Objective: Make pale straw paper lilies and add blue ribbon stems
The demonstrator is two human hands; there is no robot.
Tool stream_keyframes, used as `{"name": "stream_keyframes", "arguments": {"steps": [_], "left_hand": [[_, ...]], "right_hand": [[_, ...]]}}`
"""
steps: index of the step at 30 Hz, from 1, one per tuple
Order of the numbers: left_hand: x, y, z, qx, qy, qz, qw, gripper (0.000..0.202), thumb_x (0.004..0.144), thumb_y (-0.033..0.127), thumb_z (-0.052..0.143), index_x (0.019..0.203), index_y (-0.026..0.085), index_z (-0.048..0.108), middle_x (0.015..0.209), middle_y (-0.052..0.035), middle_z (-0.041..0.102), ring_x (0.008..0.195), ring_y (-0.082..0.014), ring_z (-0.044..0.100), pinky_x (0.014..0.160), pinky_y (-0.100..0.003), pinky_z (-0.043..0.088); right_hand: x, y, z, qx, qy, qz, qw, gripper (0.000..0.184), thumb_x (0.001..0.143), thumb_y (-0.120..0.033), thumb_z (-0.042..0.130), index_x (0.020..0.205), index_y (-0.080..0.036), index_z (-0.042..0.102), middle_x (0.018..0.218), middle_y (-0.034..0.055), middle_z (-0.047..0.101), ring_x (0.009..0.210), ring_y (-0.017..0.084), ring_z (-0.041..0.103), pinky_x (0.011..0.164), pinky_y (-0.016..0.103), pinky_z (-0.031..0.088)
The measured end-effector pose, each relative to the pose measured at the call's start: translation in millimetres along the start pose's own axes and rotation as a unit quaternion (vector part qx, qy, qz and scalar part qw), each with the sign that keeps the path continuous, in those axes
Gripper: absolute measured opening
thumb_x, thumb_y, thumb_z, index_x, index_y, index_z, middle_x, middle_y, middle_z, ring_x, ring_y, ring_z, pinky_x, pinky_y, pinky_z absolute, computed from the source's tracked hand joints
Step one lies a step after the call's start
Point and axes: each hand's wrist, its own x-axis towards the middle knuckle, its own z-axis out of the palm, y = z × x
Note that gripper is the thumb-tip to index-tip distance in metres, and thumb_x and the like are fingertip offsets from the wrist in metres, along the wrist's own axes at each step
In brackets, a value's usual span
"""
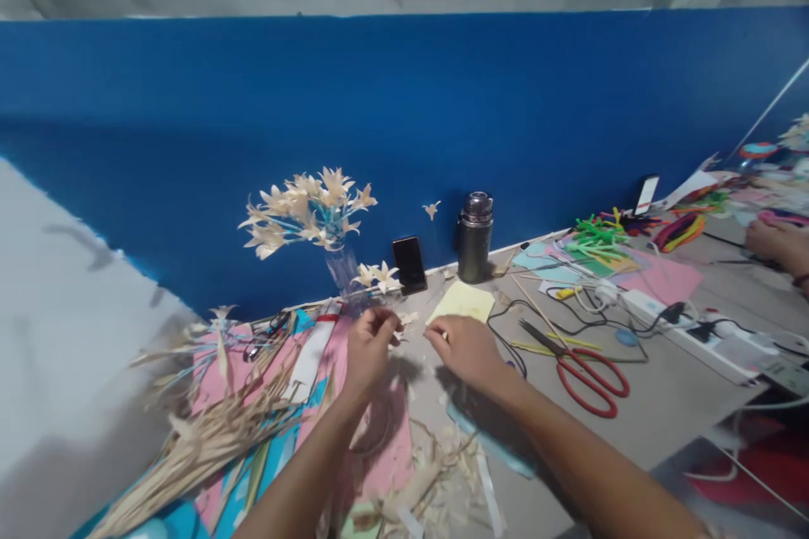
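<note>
My left hand (pixel 370 347) is held over the middle of the table, its fingertips curled together. A pale dry scrap (pixel 409 320) shows just past the fingers; whether they grip it I cannot tell. My right hand (pixel 471 351) faces it a short way off, thumb and forefinger pressed together, and what lies between them is too small to name. Just beyond it lies a pale yellow sheet (pixel 466 303). Behind my left hand, cream flowers (pixel 309 206) on blue stems stand in a clear vase (pixel 342 268), with smaller cream flowers (pixel 377 276) beside it.
Red-handled scissors (pixel 591 377) lie right of my hands, before a white power strip (pixel 688 335) with cables. A dark flask (pixel 475 237) and a phone (pixel 409 264) stand by the blue wall. Dried husk strips (pixel 215 446) lie left. At far right is another person's hand (pixel 780 242).
</note>
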Motion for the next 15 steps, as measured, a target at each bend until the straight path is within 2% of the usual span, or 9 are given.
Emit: {"name": "stream_keyframes", "arguments": {"steps": [3,5,8,11,15], "left_hand": [[3,0,3.6,-0.012,0.005,-0.018,1.000,0.020,0.074,0.034,0.070,0.079,0.017,0.060,0.068,-0.0011,0.066,0.061,-0.0144,0.059,0.056,-0.025,0.048],[-2,-2,4.4,-0.015,-0.002,-0.035,0.999,0.020,0.073,0.034,0.070,0.075,0.017,0.060,0.067,-0.0013,0.066,0.061,-0.0142,0.059,0.056,-0.024,0.048],[-10,-3,0.9,-0.011,-0.010,-0.058,0.998,0.019,0.074,0.034,0.070,0.075,0.017,0.061,0.067,-0.0015,0.067,0.061,-0.0133,0.058,0.058,-0.024,0.048],[-10,-2,-6.7,-0.015,-0.003,-0.063,0.998,0.021,0.073,0.035,0.071,0.076,0.017,0.061,0.067,-0.0011,0.067,0.060,-0.0131,0.057,0.057,-0.024,0.047],[-5,1,-14.4,-0.033,-0.009,-0.059,0.998,0.022,0.072,0.036,0.072,0.076,0.017,0.060,0.065,-0.0009,0.067,0.057,-0.0127,0.056,0.055,-0.023,0.044]], "right_hand": [[44,14,7,-0.049,-0.025,0.038,0.998,0.024,0.100,-0.030,0.054,0.101,-0.017,0.074,0.102,0.0131,0.077,0.098,0.026,0.072,0.082,0.034,0.050],[72,19,19,-0.075,-0.050,0.045,0.995,0.022,0.100,-0.030,0.058,0.106,-0.014,0.072,0.106,0.0133,0.074,0.101,0.026,0.070,0.088,0.039,0.053],[104,20,43,-0.098,-0.081,0.043,0.991,0.034,0.098,-0.036,0.063,0.124,-0.015,0.062,0.124,0.0107,0.065,0.106,0.024,0.066,0.091,0.044,0.057],[124,16,62,-0.111,-0.101,0.056,0.987,0.037,0.097,-0.035,0.064,0.128,-0.015,0.060,0.128,0.0113,0.063,0.108,0.024,0.066,0.090,0.045,0.057],[137,15,77,-0.124,-0.114,0.085,0.982,0.038,0.096,-0.035,0.066,0.127,-0.014,0.061,0.127,0.0120,0.063,0.109,0.025,0.066,0.091,0.044,0.057]]}}
